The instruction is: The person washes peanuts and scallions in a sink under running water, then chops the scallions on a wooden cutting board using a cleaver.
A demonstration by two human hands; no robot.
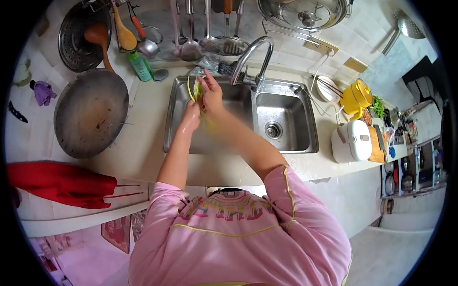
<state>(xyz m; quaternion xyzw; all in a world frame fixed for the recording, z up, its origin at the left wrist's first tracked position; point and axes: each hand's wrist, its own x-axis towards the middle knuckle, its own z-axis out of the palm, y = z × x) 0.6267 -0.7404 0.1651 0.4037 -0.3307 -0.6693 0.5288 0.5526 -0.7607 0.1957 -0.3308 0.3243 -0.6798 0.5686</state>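
Observation:
Thin yellow-green stalks [196, 88] are bunched between my two hands over the left basin of the steel sink [229, 131]. My left hand [192, 115] is closed around them from the left and looks wet. Against their right side lies my right hand [212, 97], its fingers stretched upward and touching the bunch. A pale stalk curves out to the left above my left fingers. Below the hands, a yellowish blur hides the lower ends. The chrome faucet [267, 52] arches just right of the hands.
A round dark wok [90, 113] leans at the left, near a green bottle [140, 66]. Ladles [191, 49] hang behind the sink. On the right counter stand a white rice cooker [351, 141], a yellow pot [356, 98] and a white bowl [329, 89].

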